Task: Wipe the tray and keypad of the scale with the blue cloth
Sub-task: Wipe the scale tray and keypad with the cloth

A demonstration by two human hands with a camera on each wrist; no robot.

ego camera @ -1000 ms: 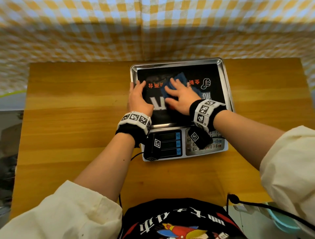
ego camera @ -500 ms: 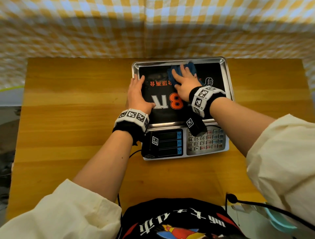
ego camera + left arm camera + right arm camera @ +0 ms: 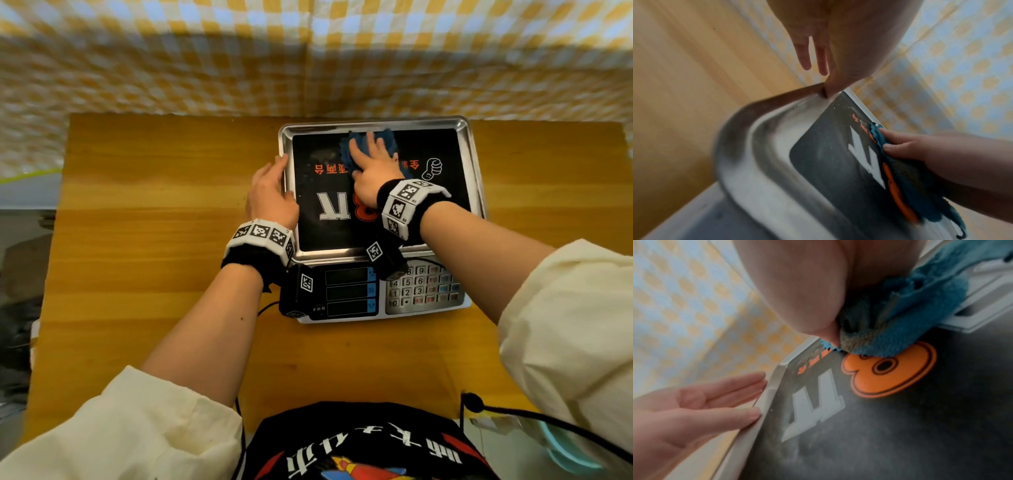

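The scale [image 3: 373, 222] stands at the far edge of the bench [image 3: 154, 240], right of its middle, with its steel tray [image 3: 474, 164] toward the back and the keypad [image 3: 424, 287] at the near right, beside 3 dark displays [image 3: 347, 291]. A black sheet printed with white and orange characters covers the tray floor. The right hand [image 3: 371, 171] lies flat on the cloth [image 3: 352, 147] near the tray's far edge, about mid-width, fingers spread and straight, pressing it onto the sheet; in the right wrist view the blue cloth [image 3: 900, 324] bunches under the palm just above an orange 8. The left hand [image 3: 270, 195] rests against the tray's left rim, fingers straight and close together, thumb touching the rim. The keypad lies uncovered, partly hidden by the right wrist's camera.
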